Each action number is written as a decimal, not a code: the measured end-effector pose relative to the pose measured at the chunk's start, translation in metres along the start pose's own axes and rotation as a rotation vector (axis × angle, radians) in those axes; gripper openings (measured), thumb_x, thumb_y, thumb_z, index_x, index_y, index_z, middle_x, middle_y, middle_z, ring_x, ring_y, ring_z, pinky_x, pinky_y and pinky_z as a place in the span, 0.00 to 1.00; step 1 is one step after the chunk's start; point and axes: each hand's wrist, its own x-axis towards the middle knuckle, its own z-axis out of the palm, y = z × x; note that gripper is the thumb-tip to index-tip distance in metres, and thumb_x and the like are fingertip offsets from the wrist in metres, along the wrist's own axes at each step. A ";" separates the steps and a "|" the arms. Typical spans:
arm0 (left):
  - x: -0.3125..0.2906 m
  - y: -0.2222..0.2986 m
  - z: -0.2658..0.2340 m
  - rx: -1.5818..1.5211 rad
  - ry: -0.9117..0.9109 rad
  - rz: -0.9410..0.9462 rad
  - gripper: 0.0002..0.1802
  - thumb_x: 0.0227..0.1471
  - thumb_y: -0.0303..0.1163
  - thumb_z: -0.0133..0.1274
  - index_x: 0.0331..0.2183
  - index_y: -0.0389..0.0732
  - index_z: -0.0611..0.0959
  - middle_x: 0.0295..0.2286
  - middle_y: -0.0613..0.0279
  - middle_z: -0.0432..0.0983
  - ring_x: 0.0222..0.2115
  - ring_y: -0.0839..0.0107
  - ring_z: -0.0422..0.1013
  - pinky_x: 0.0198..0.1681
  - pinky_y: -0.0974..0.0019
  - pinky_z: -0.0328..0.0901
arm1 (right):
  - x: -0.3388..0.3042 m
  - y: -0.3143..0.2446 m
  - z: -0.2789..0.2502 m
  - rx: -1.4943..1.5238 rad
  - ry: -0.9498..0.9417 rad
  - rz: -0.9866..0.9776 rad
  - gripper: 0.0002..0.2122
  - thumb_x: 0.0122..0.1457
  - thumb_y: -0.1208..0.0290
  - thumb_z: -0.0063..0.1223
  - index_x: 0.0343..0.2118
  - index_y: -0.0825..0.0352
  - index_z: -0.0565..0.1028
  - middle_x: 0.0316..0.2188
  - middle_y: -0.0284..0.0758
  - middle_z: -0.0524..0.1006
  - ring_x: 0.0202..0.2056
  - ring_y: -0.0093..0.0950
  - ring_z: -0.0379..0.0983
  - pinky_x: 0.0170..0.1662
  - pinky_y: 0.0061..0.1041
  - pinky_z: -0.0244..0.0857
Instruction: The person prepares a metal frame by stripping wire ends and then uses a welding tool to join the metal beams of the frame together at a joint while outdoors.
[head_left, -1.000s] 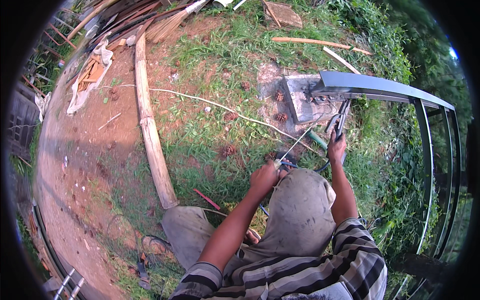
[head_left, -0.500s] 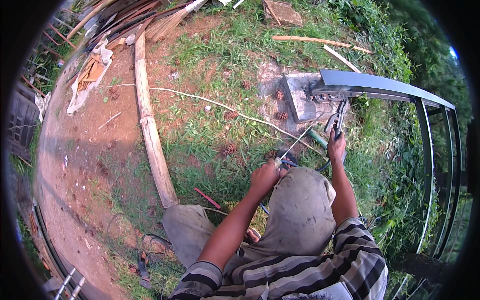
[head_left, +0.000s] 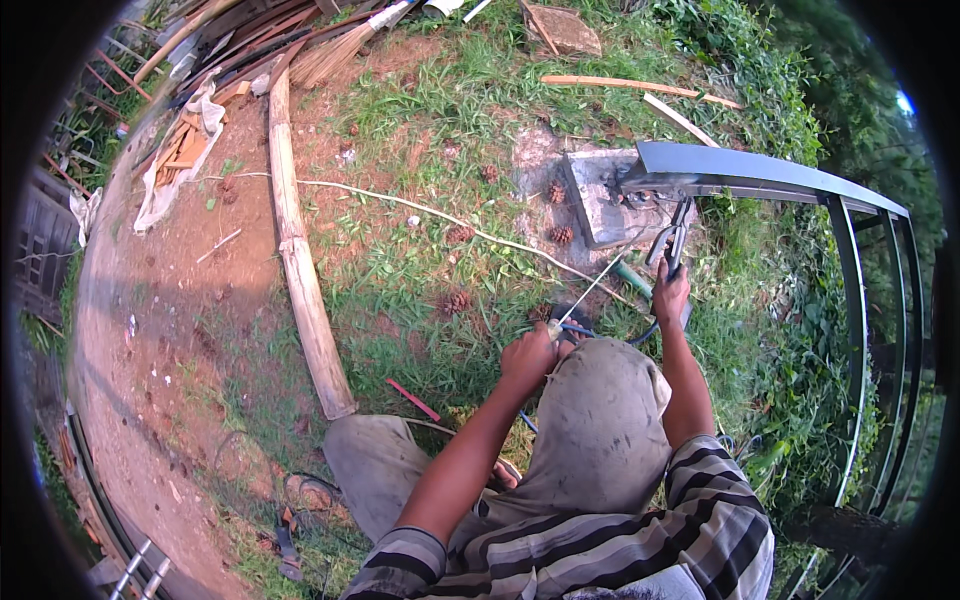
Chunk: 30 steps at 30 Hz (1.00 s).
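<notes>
Clamp gripped, right hand outstretched, left hand apparently holding rod

Between the pole and left hand, a hand could pass over the grass, with a pine cone low in the way. The knee blocks the near side between both forearms; the rod and green tube narrow the gap beyond. Ahead of the right hand and tongs, block and frame obstruct.
</notes>
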 end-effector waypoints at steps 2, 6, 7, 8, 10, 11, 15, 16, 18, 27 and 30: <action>-0.001 0.000 -0.001 -0.011 -0.010 -0.009 0.24 0.59 0.50 0.52 0.43 0.39 0.70 0.35 0.42 0.80 0.39 0.41 0.77 0.39 0.41 0.68 | -0.001 -0.001 -0.001 0.076 -0.032 0.075 0.21 0.63 0.54 0.51 0.42 0.74 0.74 0.32 0.59 0.78 0.37 0.58 0.75 0.42 0.50 0.65; -0.001 0.000 -0.004 -0.004 -0.023 -0.004 0.24 0.59 0.50 0.52 0.43 0.39 0.70 0.36 0.42 0.80 0.39 0.41 0.77 0.39 0.41 0.68 | -0.004 -0.006 -0.002 -0.074 -0.017 0.039 0.23 0.63 0.52 0.51 0.40 0.76 0.73 0.28 0.58 0.77 0.33 0.55 0.75 0.38 0.48 0.65; -0.001 0.001 -0.004 0.007 -0.027 -0.016 0.24 0.59 0.50 0.52 0.43 0.39 0.70 0.36 0.41 0.80 0.39 0.41 0.77 0.39 0.41 0.68 | -0.006 -0.007 -0.003 -0.019 -0.026 0.059 0.23 0.63 0.53 0.52 0.41 0.75 0.73 0.29 0.58 0.77 0.34 0.56 0.75 0.38 0.48 0.65; -0.001 0.001 -0.005 0.003 -0.025 -0.008 0.24 0.59 0.49 0.52 0.43 0.38 0.70 0.36 0.41 0.80 0.39 0.41 0.77 0.39 0.41 0.68 | -0.008 -0.008 -0.002 -0.003 -0.019 0.029 0.22 0.63 0.54 0.51 0.41 0.75 0.73 0.29 0.58 0.77 0.34 0.56 0.75 0.38 0.48 0.65; -0.002 0.001 -0.006 0.015 -0.034 -0.023 0.24 0.59 0.49 0.52 0.43 0.38 0.70 0.35 0.41 0.80 0.39 0.41 0.77 0.39 0.41 0.69 | -0.012 -0.009 -0.002 0.011 -0.010 0.058 0.22 0.64 0.54 0.51 0.41 0.75 0.73 0.30 0.57 0.77 0.34 0.57 0.75 0.38 0.48 0.65; -0.003 0.001 -0.006 0.001 -0.032 -0.018 0.24 0.58 0.49 0.52 0.43 0.37 0.71 0.35 0.41 0.80 0.39 0.42 0.77 0.40 0.42 0.69 | -0.012 -0.009 -0.003 0.032 -0.040 0.101 0.22 0.64 0.54 0.50 0.42 0.74 0.73 0.31 0.58 0.77 0.35 0.58 0.74 0.39 0.49 0.64; -0.004 0.004 -0.009 -0.018 -0.030 -0.015 0.30 0.55 0.54 0.51 0.43 0.34 0.73 0.35 0.41 0.81 0.38 0.43 0.78 0.41 0.44 0.71 | -0.009 -0.009 -0.004 -0.022 0.021 0.058 0.22 0.64 0.53 0.50 0.44 0.73 0.73 0.33 0.58 0.77 0.37 0.57 0.74 0.41 0.50 0.63; -0.004 0.005 -0.010 0.000 -0.034 -0.018 0.32 0.54 0.56 0.51 0.43 0.34 0.73 0.35 0.40 0.81 0.38 0.43 0.78 0.41 0.44 0.71 | -0.008 -0.008 -0.004 -0.014 0.013 0.050 0.22 0.63 0.53 0.50 0.44 0.73 0.72 0.32 0.58 0.77 0.36 0.57 0.74 0.40 0.50 0.64; -0.005 0.007 -0.013 -0.029 -0.030 -0.005 0.35 0.53 0.60 0.50 0.43 0.34 0.73 0.35 0.40 0.81 0.38 0.43 0.78 0.41 0.45 0.71 | -0.007 -0.007 -0.004 -0.020 0.010 0.086 0.22 0.62 0.53 0.52 0.43 0.74 0.72 0.31 0.58 0.78 0.35 0.57 0.75 0.40 0.50 0.65; -0.009 0.010 -0.016 -0.018 -0.015 0.023 0.38 0.53 0.63 0.50 0.42 0.33 0.73 0.35 0.41 0.81 0.37 0.45 0.79 0.39 0.45 0.72 | -0.007 0.003 0.001 -0.001 0.006 0.072 0.23 0.62 0.52 0.51 0.41 0.74 0.72 0.31 0.59 0.77 0.36 0.58 0.75 0.41 0.51 0.65; -0.010 0.009 -0.014 -0.020 -0.012 0.022 0.38 0.53 0.63 0.50 0.42 0.33 0.72 0.34 0.41 0.81 0.37 0.45 0.79 0.38 0.45 0.72 | -0.006 0.005 0.000 0.010 0.000 0.087 0.23 0.62 0.52 0.51 0.40 0.74 0.72 0.32 0.60 0.77 0.37 0.58 0.75 0.41 0.51 0.65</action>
